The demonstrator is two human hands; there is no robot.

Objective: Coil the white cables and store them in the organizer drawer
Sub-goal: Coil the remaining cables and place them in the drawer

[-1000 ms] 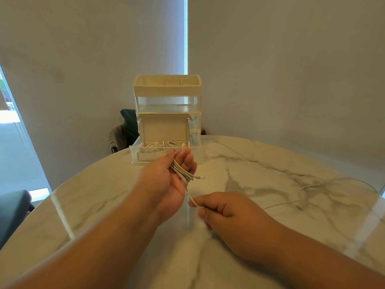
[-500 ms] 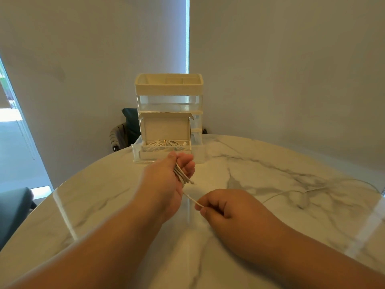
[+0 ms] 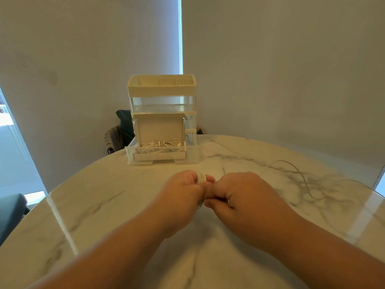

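My left hand (image 3: 183,190) grips a bundle of coiled white cable (image 3: 201,177); only a few loops show above my fingers. My right hand (image 3: 235,195) is curled right against the left one, and its fingertips pinch at the same bundle. Both hands hover low over the marble table (image 3: 104,205). Behind them stands the clear organizer (image 3: 162,101) with its bottom drawer (image 3: 129,153) pulled out. In the drawer sits an open cardboard box (image 3: 159,130) that holds several coiled white cables (image 3: 158,146). A loose white cable (image 3: 300,174) lies on the table to the right.
The organizer has a cream top tray (image 3: 161,84) with compartments. A dark chair back (image 3: 123,128) shows behind the table's far edge. Another dark seat (image 3: 10,209) sits at the left. A wall with blinds rises close behind.
My right hand moved up and left until it met my left hand. The free strand between the hands is gone from sight, and my left hand has closed tighter round the bundle.
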